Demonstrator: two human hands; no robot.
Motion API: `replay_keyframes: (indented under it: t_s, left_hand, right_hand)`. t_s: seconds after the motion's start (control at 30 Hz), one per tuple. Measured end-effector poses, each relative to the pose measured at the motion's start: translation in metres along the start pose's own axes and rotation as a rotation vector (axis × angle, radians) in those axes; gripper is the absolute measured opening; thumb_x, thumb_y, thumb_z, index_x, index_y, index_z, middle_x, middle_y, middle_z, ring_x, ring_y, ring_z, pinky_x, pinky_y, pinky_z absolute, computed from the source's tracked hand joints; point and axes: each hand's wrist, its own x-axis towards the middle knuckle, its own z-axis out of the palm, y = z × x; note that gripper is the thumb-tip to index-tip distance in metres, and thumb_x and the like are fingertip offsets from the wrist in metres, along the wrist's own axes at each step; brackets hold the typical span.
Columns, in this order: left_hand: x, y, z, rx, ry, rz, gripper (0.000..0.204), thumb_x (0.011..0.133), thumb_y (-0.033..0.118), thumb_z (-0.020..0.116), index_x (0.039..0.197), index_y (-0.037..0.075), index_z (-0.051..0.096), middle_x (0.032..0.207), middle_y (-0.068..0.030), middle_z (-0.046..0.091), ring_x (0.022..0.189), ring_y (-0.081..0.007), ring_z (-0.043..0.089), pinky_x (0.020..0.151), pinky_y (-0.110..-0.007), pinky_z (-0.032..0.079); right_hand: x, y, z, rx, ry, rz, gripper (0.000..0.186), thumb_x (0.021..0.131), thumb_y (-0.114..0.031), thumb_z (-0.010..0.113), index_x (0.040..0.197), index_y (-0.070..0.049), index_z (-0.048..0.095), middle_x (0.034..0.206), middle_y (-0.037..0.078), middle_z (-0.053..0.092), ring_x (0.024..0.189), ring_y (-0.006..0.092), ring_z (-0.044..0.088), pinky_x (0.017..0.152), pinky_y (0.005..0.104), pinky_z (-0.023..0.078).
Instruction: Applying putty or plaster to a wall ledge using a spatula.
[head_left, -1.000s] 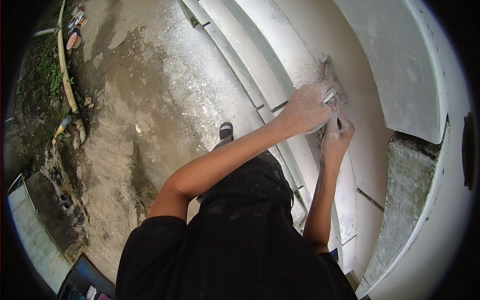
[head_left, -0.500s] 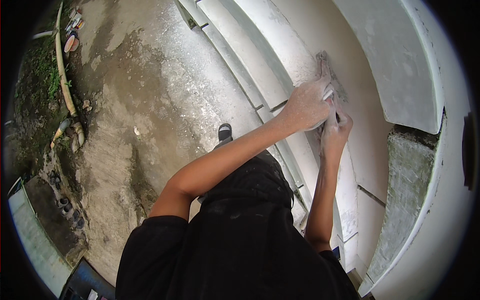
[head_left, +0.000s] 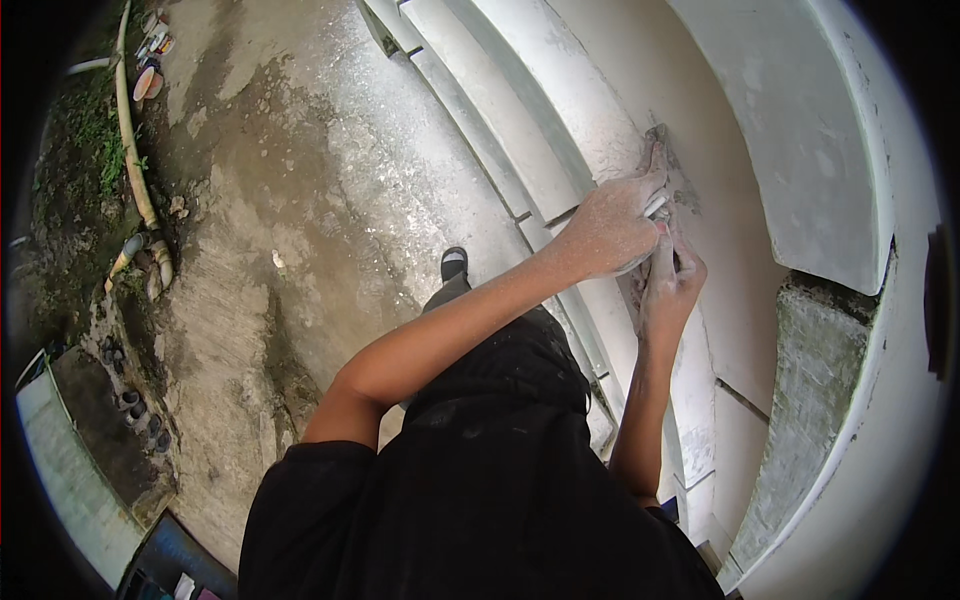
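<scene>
My left hand (head_left: 615, 225), coated in pale dust, reaches across my body to a rough grey patch (head_left: 684, 192) on the white surface at right. Its fingers are closed round a partly hidden object, too covered to name, with small pale and reddish parts showing. Just below it, my right hand (head_left: 672, 280), also dusty, has bent fingers closed on that same area, touching or nearly touching the left one. What the right fingers hold is hidden.
White stepped ledges (head_left: 480, 85) run beside me, with grey slabs (head_left: 815, 140) at far right. My sandalled foot (head_left: 454, 262) is on stained concrete (head_left: 240, 180). At left lie a pale pipe (head_left: 135, 160), small containers (head_left: 148, 84), several shoes (head_left: 135, 410) and a dark bin (head_left: 160, 560).
Both hands stay together at the grey patch, having shifted slightly up and then back down along it. The camera view has moved only a little.
</scene>
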Motion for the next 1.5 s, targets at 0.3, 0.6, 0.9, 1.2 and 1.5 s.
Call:
replay_keyframes:
  t_s: [0.3,0.6,0.9,1.2,1.5]
  left_hand:
    - [0.015,0.008,-0.022,0.05,-0.054,-0.098,0.047,0.075,0.008,0.056,0.118,-0.01,0.055,0.104,-0.0335,0.062,0.102,-0.0463,0.061,0.09,-0.046,0.046]
    - [0.016,0.023,-0.026,0.035,-0.215,-0.214,0.053,0.072,0.01,0.052,0.122,-0.008,0.057,0.106,-0.0353,0.062,0.105,-0.0469,0.06,0.095,-0.044,0.046]
    - [-0.012,0.011,-0.011,-0.073,-0.213,-0.226,0.057,0.075,0.012,0.062,0.127,-0.009,0.053,0.114,-0.0335,0.062,0.112,-0.0465,0.057,0.1,-0.043,0.042]
    - [-0.016,-0.001,-0.002,-0.022,-0.158,-0.093,0.059,0.074,0.012,0.06,0.129,-0.009,0.052,0.114,-0.0351,0.06,0.108,-0.045,0.06,0.096,-0.045,0.044]
    - [0.006,-0.009,0.006,0.035,0.049,0.043,0.027,0.071,0.008,0.054,0.094,-0.005,0.062,0.088,-0.0319,0.063,0.09,-0.0499,0.059,0.082,-0.053,0.046]
  right_hand:
    - [0.01,-0.003,0.006,-0.028,-0.015,-0.143,0.036,0.097,-0.018,0.059,0.117,0.011,0.064,0.104,0.022,0.069,0.097,0.0222,0.063,0.096,0.036,0.045]
    - [0.01,-0.005,-0.005,-0.126,0.077,-0.03,0.035,0.098,-0.017,0.059,0.115,0.013,0.064,0.072,0.005,0.058,0.066,0.0109,0.046,0.066,0.0258,0.043]
    - [-0.025,-0.013,-0.003,-0.038,-0.035,-0.022,0.04,0.1,-0.018,0.056,0.128,0.01,0.059,0.064,-0.002,0.048,0.055,0.0055,0.036,0.049,0.0245,0.034]
    - [-0.029,-0.008,0.002,0.05,-0.008,-0.08,0.038,0.1,-0.016,0.053,0.131,0.004,0.06,0.063,-0.002,0.048,0.054,0.0048,0.04,0.047,0.026,0.035]
    - [-0.007,-0.006,0.012,0.061,0.008,-0.227,0.036,0.098,-0.011,0.053,0.128,0.008,0.06,0.088,0.016,0.07,0.071,0.0117,0.056,0.064,0.0293,0.049]
